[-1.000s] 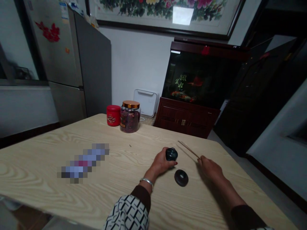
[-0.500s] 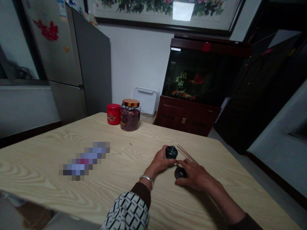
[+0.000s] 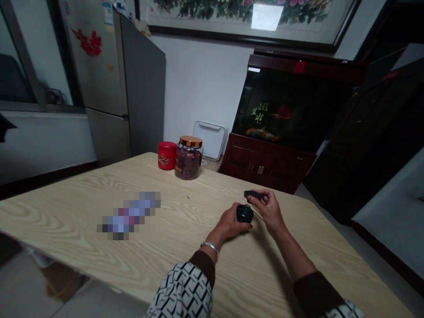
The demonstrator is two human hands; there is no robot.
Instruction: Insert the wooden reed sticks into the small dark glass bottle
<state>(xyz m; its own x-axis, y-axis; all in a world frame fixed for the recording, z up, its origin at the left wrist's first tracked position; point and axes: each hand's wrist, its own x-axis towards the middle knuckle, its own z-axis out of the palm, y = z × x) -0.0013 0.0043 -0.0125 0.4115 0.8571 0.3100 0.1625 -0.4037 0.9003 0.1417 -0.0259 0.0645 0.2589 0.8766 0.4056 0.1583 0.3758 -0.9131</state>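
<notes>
A small, dark, glossy round pot (image 3: 244, 214) stands on the wooden table, its top facing up. Around its left and near sides curl the fingers and thumb of my left hand (image 3: 231, 224). Behind and slightly right of the pot, my right hand (image 3: 270, 210) is raised, pinching a dark round lid (image 3: 252, 194) that is tilted nearly edge-on. The lid is apart from the pot. Part of a thin stick (image 3: 259, 215) shows beneath my right hand; the rest is hidden.
A red canister (image 3: 167, 156) and a copper-lidded jar (image 3: 188, 159) of dried reddish pieces stand near the table's back edge. A blurred-out flat item (image 3: 130, 214) lies on the left. A tiny brown scrap (image 3: 188, 197) lies mid-table. Behind are a fish tank (image 3: 291, 106) and a fridge (image 3: 106, 88).
My right hand has lifted the dark lid from the table and carried it up and away from me, behind the pot. My left hand stays on the pot. The view has turned slightly left.
</notes>
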